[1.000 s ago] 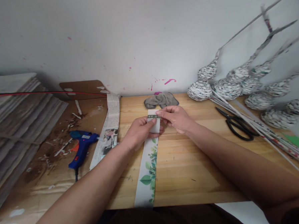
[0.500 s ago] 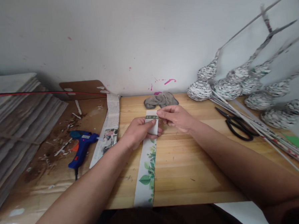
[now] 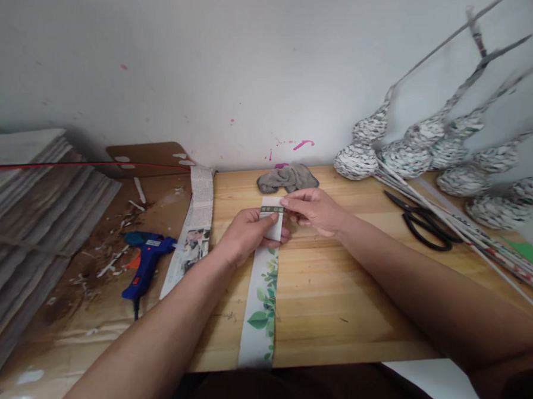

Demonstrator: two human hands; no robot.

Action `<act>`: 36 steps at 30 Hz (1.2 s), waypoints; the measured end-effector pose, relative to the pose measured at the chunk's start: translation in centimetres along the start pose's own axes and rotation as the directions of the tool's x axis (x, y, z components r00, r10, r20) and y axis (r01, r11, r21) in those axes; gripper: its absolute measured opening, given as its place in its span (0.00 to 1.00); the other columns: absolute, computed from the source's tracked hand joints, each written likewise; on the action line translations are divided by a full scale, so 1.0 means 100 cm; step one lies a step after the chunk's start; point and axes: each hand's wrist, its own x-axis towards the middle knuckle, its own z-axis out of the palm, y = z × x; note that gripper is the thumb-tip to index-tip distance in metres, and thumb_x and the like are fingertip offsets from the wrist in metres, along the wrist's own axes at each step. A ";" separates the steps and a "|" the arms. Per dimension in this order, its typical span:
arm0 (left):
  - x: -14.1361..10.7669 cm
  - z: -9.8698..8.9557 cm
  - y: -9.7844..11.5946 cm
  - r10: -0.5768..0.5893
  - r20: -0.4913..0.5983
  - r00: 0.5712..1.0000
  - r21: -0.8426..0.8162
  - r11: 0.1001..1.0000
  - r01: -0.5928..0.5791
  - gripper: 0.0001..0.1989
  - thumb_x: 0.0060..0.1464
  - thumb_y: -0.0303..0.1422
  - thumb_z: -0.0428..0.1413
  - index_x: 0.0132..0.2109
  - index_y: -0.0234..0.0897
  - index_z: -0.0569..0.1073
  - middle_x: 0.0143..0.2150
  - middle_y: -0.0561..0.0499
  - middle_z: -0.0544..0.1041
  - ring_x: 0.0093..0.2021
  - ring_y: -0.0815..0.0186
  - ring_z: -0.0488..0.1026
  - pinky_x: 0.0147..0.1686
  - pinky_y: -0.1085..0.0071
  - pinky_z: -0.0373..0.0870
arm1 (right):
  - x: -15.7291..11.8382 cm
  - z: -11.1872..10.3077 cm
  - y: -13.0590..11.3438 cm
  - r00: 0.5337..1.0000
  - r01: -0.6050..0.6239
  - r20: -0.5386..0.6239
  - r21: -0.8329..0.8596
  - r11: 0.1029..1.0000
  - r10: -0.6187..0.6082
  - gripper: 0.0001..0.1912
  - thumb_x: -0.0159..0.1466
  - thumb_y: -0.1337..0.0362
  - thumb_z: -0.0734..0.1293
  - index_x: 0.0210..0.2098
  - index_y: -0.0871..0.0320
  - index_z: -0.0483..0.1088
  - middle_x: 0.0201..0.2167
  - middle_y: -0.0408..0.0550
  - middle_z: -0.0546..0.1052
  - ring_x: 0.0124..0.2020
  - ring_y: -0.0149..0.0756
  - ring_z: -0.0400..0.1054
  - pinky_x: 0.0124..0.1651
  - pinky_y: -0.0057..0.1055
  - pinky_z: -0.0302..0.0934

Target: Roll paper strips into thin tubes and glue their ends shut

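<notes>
A white paper strip point(image 3: 261, 310) printed with green leaves runs from the table's front edge up to my hands. Its far end shows as a small white piece with a dark lettered band, apparently folded over. My left hand point(image 3: 250, 231) grips that end, thumb on top and fingers beneath. At the upper right corner of the same end, my right hand point(image 3: 314, 212) pinches the paper edge between thumb and forefinger. Its other fingers curl under and are partly hidden.
Left lie a blue glue gun point(image 3: 145, 266) on stained cardboard, a newspaper strip point(image 3: 201, 197) and a bundled paper stack point(image 3: 30, 218). A grey rag point(image 3: 287, 179) lies behind my hands. To the right are black scissors point(image 3: 424, 227), thin paper rods point(image 3: 478, 242) and several woven paper gourds point(image 3: 356, 161).
My right thumb and forefinger have shifted very slightly at the paper's corner, so a little more of the dark band shows. The left hand keeps its grip.
</notes>
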 end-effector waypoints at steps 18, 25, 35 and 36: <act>-0.001 0.004 0.002 0.021 -0.042 0.999 -0.014 1.000 -0.022 0.11 0.59 0.33 0.53 0.42 0.29 0.74 0.31 0.41 0.80 0.29 0.63 0.78 0.29 0.69 0.76 | -0.001 0.001 0.000 1.000 -0.012 -0.008 0.079 0.997 0.012 0.18 0.45 0.55 0.77 0.28 0.63 0.74 0.18 0.40 0.68 0.18 0.23 0.58 0.16 0.21 0.41; 0.001 0.002 0.000 0.056 -0.006 0.998 -0.025 0.998 -0.056 0.13 0.55 0.36 0.57 0.41 0.28 0.74 0.32 0.40 0.80 0.31 0.63 0.78 0.30 0.70 0.75 | 0.001 0.003 0.002 0.998 0.000 -0.056 0.059 0.998 0.003 0.18 0.46 0.55 0.76 0.29 0.62 0.75 0.17 0.40 0.68 0.18 0.23 0.57 0.17 0.22 0.41; 0.001 0.005 -0.003 0.065 0.028 0.998 -0.022 0.998 -0.064 0.10 0.54 0.31 0.57 0.41 0.28 0.73 0.32 0.42 0.79 0.31 0.63 0.77 0.34 0.66 0.75 | 0.002 0.008 0.006 0.994 0.058 -0.096 0.079 0.995 -0.051 0.18 0.44 0.55 0.77 0.24 0.62 0.72 0.15 0.39 0.67 0.16 0.22 0.55 0.17 0.22 0.43; 0.001 0.005 -0.003 0.065 0.029 0.997 -0.019 0.998 -0.064 0.10 0.54 0.31 0.57 0.42 0.28 0.73 0.32 0.42 0.79 0.31 0.63 0.77 0.35 0.66 0.75 | 0.002 0.009 0.006 0.994 0.058 -0.097 0.083 0.995 -0.050 0.18 0.44 0.55 0.77 0.24 0.62 0.71 0.15 0.39 0.67 0.16 0.22 0.55 0.17 0.22 0.44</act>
